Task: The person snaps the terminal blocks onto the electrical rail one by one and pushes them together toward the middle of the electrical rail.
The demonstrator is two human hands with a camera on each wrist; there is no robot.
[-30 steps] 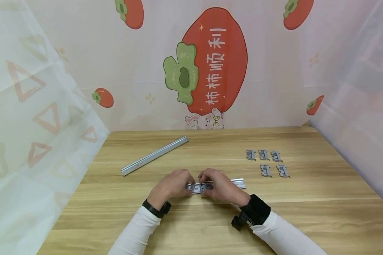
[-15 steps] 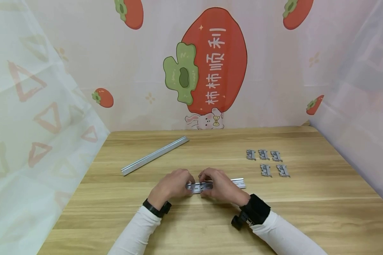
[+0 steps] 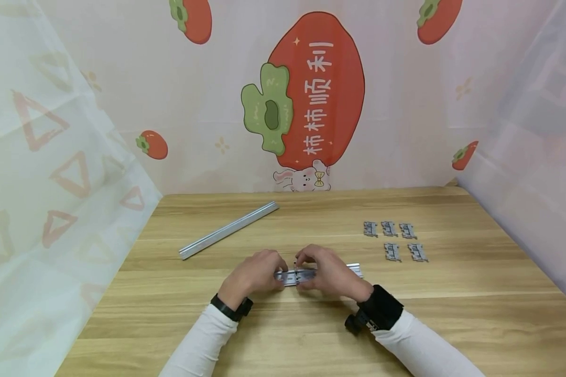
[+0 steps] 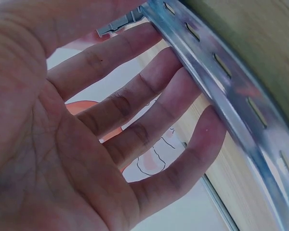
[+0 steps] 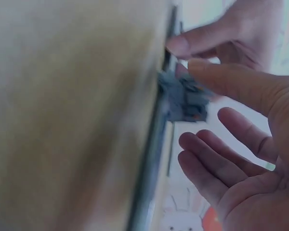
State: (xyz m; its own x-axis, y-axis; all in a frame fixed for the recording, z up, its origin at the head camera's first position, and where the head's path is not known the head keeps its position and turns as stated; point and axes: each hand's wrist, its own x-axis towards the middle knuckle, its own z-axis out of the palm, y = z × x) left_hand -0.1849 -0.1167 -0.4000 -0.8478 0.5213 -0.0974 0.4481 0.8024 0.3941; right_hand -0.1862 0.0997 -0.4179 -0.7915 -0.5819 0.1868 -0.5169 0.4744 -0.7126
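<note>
A slotted metal DIN rail point(image 3: 355, 269) lies across the middle of the table. My left hand point(image 3: 258, 273) grips its left part; in the left wrist view the fingertips point(image 4: 208, 126) lie along one edge of the rail, while the thumb is mostly hidden. Just right of that hand, a grey terminal block point(image 5: 187, 100) stands upright on the rail. Around it is my right hand point(image 3: 329, 273), thumb right by the block and the other fingers spread clear of it in the right wrist view.
Another DIN rail point(image 3: 228, 230) lies slanted at the back left. At the back right, several grey terminal blocks point(image 3: 389, 229) are laid flat in two rows. A printed cloth point(image 3: 193, 104) hangs behind the wooden table point(image 3: 283, 335).
My right hand has risen slightly and shifted right, its fingers loosening around the terminal block, which now shows more. The left hand and the rail have stayed put.
</note>
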